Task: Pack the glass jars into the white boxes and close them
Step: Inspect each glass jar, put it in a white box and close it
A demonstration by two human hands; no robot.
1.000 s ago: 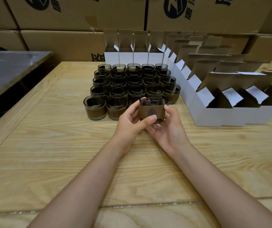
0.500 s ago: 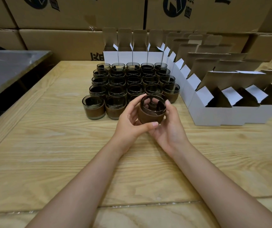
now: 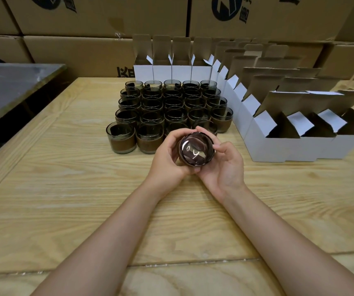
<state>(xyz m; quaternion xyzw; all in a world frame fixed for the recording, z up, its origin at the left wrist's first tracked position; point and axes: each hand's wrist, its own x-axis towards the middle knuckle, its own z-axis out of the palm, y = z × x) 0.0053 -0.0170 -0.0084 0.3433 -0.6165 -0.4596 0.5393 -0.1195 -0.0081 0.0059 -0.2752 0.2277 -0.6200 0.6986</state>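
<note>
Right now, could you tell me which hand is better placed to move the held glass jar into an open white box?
Probably the right hand. It holds the glass jar on the side nearest the open white boxes; the left hand, on the far side, would have to reach across.

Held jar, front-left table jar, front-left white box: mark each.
held jar point(image 3: 196, 151): head view, glass end facing the camera.
front-left table jar point(image 3: 121, 144): head view, brown band.
front-left white box point(image 3: 268, 149): head view, front wall.

Smoky jar point(image 3: 196, 151) tipped, end toward camera; other jars point(image 3: 163, 103) upright; white boxes point(image 3: 265, 146) open.
</note>
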